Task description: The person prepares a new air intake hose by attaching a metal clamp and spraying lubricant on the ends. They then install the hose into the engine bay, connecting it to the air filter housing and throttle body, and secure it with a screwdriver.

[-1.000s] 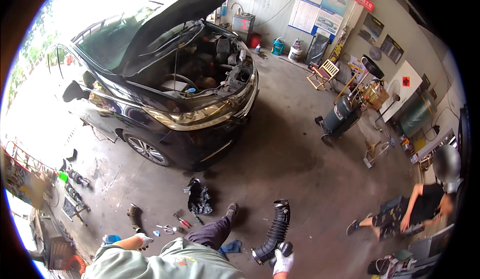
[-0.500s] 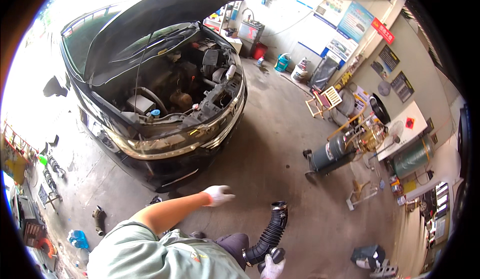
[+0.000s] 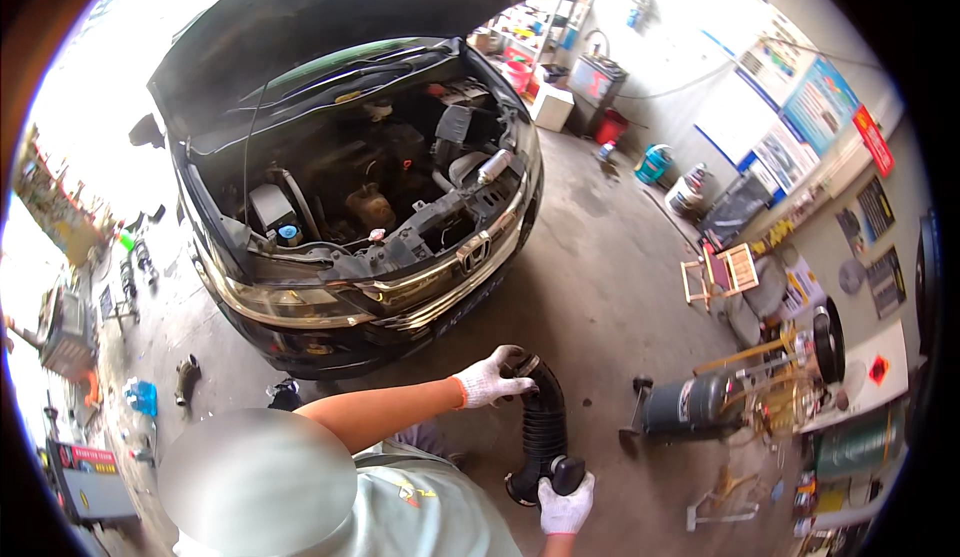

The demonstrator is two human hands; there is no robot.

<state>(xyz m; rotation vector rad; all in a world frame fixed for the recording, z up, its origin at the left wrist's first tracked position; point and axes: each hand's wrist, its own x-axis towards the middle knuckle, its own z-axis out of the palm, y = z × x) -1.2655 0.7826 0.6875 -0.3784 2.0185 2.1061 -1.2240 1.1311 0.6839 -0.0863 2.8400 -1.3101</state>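
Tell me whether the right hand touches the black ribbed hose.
Touching. The head view shows the gloved right hand gripping the black ribbed hose at its lower end, by the rounded side chamber.

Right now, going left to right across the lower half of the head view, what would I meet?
Blue bottle → short hose → black hose in the hands → dark tank → green cylinder.

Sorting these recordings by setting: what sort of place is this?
Most likely a car repair shop: a dark car has its hood raised, the person's right hand holds a ribbed black hose, and a wheeled tank is off to the right.
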